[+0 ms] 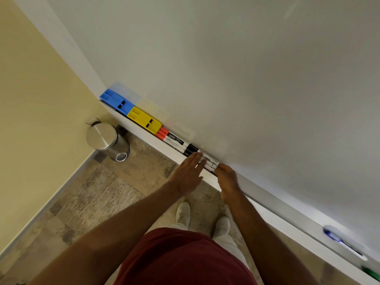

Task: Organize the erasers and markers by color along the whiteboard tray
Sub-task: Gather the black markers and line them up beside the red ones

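A blue eraser [116, 102] and a yellow eraser [144, 119] lie end to end at the far left of the whiteboard tray [273, 203]. Right of them lie red-capped markers [167, 136], then black-capped markers [200, 156]. My left hand [188, 173] rests flat with its fingertips on the black markers' barrels. My right hand [227, 179] presses against the right ends of those markers, fingers curled at the tray. A blue marker [337, 239] and a green marker [371, 272] lie far to the right on the tray.
A steel pedal bin [107, 140] stands on the floor in the corner below the tray's left end. The yellow wall [30, 110] meets the whiteboard [246, 79] at the left. My feet are on the mottled floor under the tray.
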`<state>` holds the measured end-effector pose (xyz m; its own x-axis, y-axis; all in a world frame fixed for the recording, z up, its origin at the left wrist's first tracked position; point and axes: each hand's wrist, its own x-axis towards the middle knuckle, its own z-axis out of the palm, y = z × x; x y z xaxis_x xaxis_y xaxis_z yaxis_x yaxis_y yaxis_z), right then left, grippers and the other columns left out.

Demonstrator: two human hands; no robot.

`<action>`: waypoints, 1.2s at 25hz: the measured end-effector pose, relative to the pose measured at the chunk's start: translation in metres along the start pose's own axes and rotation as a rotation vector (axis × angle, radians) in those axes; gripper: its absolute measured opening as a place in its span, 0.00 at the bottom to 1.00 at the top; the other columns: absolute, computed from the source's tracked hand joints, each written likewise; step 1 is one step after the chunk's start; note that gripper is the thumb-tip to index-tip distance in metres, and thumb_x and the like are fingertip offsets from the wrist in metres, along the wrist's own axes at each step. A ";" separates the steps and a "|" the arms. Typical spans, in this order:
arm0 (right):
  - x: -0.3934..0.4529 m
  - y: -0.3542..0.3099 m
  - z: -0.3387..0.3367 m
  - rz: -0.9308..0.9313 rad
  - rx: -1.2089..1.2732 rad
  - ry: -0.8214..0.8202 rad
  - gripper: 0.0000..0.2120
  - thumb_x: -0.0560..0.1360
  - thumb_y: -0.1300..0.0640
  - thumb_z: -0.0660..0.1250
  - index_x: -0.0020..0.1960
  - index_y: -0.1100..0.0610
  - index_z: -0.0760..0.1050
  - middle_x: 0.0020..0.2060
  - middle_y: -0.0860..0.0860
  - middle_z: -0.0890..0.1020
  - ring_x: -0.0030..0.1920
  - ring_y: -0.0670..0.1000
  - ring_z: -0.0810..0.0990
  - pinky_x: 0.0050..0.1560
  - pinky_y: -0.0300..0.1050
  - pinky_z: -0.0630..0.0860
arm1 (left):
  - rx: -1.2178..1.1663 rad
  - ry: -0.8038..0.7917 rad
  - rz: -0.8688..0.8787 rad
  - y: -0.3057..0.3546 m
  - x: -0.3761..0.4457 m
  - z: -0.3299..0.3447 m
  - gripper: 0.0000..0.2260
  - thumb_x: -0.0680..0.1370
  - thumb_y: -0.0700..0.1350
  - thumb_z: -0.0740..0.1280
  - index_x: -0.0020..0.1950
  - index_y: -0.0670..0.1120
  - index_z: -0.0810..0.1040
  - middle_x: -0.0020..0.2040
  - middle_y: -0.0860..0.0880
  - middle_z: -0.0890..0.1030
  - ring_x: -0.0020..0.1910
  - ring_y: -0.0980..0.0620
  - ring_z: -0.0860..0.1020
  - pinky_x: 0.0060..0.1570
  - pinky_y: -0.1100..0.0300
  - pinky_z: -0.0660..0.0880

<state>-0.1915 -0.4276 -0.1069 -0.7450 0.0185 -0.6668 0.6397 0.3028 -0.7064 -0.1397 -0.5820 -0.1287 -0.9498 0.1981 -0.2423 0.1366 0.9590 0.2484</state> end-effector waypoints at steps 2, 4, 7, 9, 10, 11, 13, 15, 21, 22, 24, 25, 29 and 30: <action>0.002 0.004 0.000 0.005 0.014 0.009 0.11 0.80 0.61 0.63 0.53 0.52 0.83 0.41 0.49 0.83 0.30 0.41 0.74 0.30 0.32 0.71 | -0.006 -0.001 0.000 -0.001 0.000 -0.001 0.30 0.85 0.52 0.58 0.82 0.44 0.51 0.83 0.40 0.48 0.82 0.42 0.46 0.80 0.47 0.53; 0.005 0.008 -0.001 0.006 0.017 0.010 0.11 0.80 0.60 0.63 0.55 0.53 0.83 0.41 0.48 0.82 0.29 0.41 0.72 0.27 0.31 0.69 | -0.013 -0.004 0.003 -0.001 0.000 -0.001 0.30 0.85 0.52 0.59 0.82 0.44 0.51 0.83 0.40 0.48 0.82 0.42 0.46 0.80 0.47 0.53; 0.007 0.008 -0.001 0.001 0.026 -0.004 0.12 0.80 0.61 0.63 0.58 0.55 0.84 0.43 0.50 0.83 0.32 0.42 0.72 0.30 0.33 0.68 | -0.018 0.005 0.008 -0.001 0.001 0.001 0.30 0.84 0.52 0.59 0.82 0.43 0.53 0.83 0.39 0.49 0.82 0.41 0.47 0.80 0.47 0.54; 0.005 0.008 -0.001 0.000 0.050 -0.007 0.12 0.80 0.61 0.64 0.57 0.54 0.84 0.47 0.53 0.85 0.36 0.44 0.75 0.34 0.35 0.70 | -0.019 0.010 0.010 -0.001 0.001 0.002 0.30 0.84 0.52 0.60 0.81 0.42 0.54 0.82 0.39 0.51 0.82 0.40 0.49 0.80 0.46 0.55; 0.004 0.008 -0.002 -0.004 0.060 -0.009 0.11 0.80 0.61 0.64 0.56 0.53 0.84 0.50 0.53 0.86 0.40 0.46 0.78 0.36 0.37 0.72 | -0.018 0.012 0.009 -0.001 0.001 0.003 0.30 0.83 0.52 0.61 0.81 0.42 0.55 0.82 0.38 0.52 0.82 0.40 0.50 0.80 0.46 0.55; 0.004 0.008 -0.003 -0.009 0.069 -0.013 0.11 0.80 0.61 0.64 0.55 0.52 0.84 0.51 0.53 0.86 0.44 0.48 0.80 0.39 0.38 0.73 | -0.020 0.015 0.007 -0.001 0.002 0.003 0.30 0.83 0.52 0.61 0.81 0.42 0.55 0.82 0.38 0.52 0.82 0.40 0.50 0.80 0.46 0.55; 0.001 0.009 -0.005 -0.016 0.084 -0.022 0.11 0.80 0.61 0.64 0.54 0.52 0.84 0.51 0.52 0.86 0.52 0.51 0.83 0.43 0.39 0.75 | -0.029 0.024 0.003 0.000 0.002 0.003 0.30 0.83 0.51 0.62 0.81 0.42 0.56 0.82 0.38 0.53 0.82 0.40 0.51 0.80 0.46 0.55; -0.003 0.012 -0.008 -0.042 0.108 0.004 0.11 0.79 0.62 0.65 0.48 0.50 0.83 0.48 0.50 0.86 0.53 0.52 0.84 0.43 0.40 0.76 | -0.034 0.030 0.004 0.002 0.001 0.003 0.30 0.83 0.51 0.62 0.81 0.43 0.56 0.82 0.38 0.54 0.82 0.40 0.52 0.80 0.47 0.54; -0.018 0.036 -0.034 -0.131 0.098 0.186 0.12 0.80 0.54 0.66 0.62 0.52 0.80 0.54 0.50 0.84 0.56 0.51 0.82 0.59 0.49 0.81 | -0.016 0.004 0.073 0.025 0.002 0.000 0.29 0.83 0.52 0.60 0.81 0.44 0.57 0.82 0.41 0.54 0.81 0.42 0.53 0.79 0.46 0.54; -0.021 0.042 -0.044 -0.149 0.087 0.211 0.13 0.80 0.53 0.66 0.63 0.52 0.79 0.55 0.47 0.84 0.57 0.49 0.82 0.58 0.46 0.80 | 0.000 -0.008 0.098 0.032 0.004 0.000 0.28 0.83 0.52 0.59 0.81 0.44 0.57 0.82 0.41 0.55 0.81 0.42 0.53 0.79 0.46 0.53; -0.028 0.050 -0.066 -0.183 0.043 0.256 0.14 0.80 0.55 0.64 0.64 0.50 0.78 0.53 0.41 0.82 0.57 0.46 0.81 0.52 0.39 0.77 | 0.020 -0.011 0.151 0.049 0.009 -0.002 0.27 0.83 0.52 0.59 0.80 0.45 0.59 0.82 0.42 0.56 0.81 0.42 0.54 0.79 0.46 0.54; -0.031 0.056 -0.079 -0.194 0.021 0.284 0.14 0.80 0.56 0.63 0.64 0.50 0.78 0.53 0.40 0.81 0.56 0.46 0.81 0.50 0.36 0.75 | 0.020 -0.008 0.177 0.059 0.012 -0.002 0.26 0.82 0.53 0.60 0.79 0.45 0.61 0.81 0.42 0.58 0.81 0.43 0.55 0.78 0.46 0.55; -0.048 0.094 -0.140 -0.259 -0.083 0.399 0.14 0.82 0.55 0.63 0.67 0.52 0.76 0.62 0.49 0.78 0.58 0.47 0.78 0.54 0.37 0.76 | 0.050 0.001 0.289 0.116 0.026 0.001 0.25 0.82 0.53 0.61 0.77 0.46 0.65 0.80 0.44 0.62 0.79 0.44 0.60 0.77 0.48 0.58; -0.054 0.104 -0.157 -0.284 -0.112 0.429 0.14 0.83 0.55 0.64 0.68 0.52 0.75 0.63 0.50 0.77 0.59 0.47 0.78 0.56 0.39 0.77 | 0.062 0.004 0.315 0.133 0.029 0.003 0.25 0.81 0.54 0.62 0.77 0.46 0.65 0.79 0.45 0.64 0.78 0.44 0.61 0.77 0.49 0.59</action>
<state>-0.1143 -0.2480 -0.1069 -0.9115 0.3024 -0.2789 0.3948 0.4522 -0.7998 -0.1486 -0.4481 -0.1054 -0.8593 0.4861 -0.1588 0.4406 0.8614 0.2526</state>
